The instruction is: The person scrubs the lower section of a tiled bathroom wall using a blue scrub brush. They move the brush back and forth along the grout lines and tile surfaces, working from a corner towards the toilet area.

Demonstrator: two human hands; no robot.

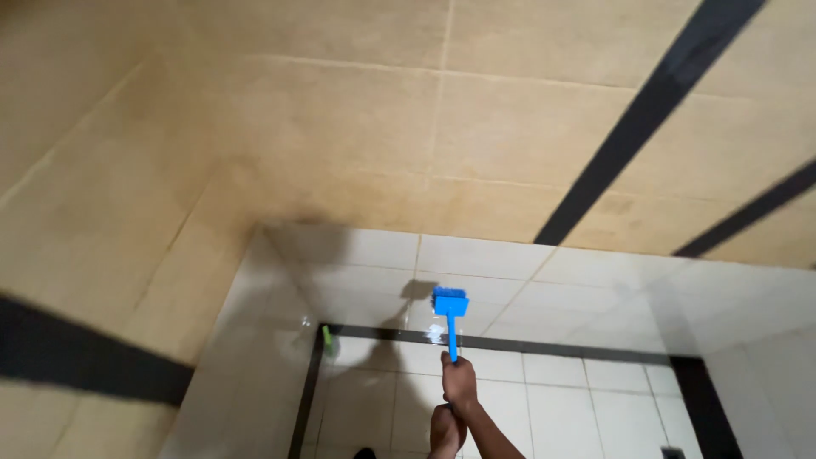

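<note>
Gripping the handle of a blue brush (450, 316), two hands are stacked at the bottom centre of the head view: the upper hand (459, 381) is closed around the lower end of the handle, and the lower hand (444, 429) is clasped just beneath it; which is left and which is right cannot be told from this angle. The brush head rests against a white tiled surface (578, 399), just above a thin black tile line (544, 344) that crosses it, with a small bright patch of foam or glare beside the handle. A small green object (326, 341) sits at the corner where that line meets a dark vertical strip. Shadows of the arms and brush fall across the white tiles to the left. Beyond the white section, large beige tiles (340, 119) cover the adjoining walls, broken by black bands (646, 110) running diagonally on the right and another at lower left. The beige tiles show faint darker smudging near the white edge.
</note>
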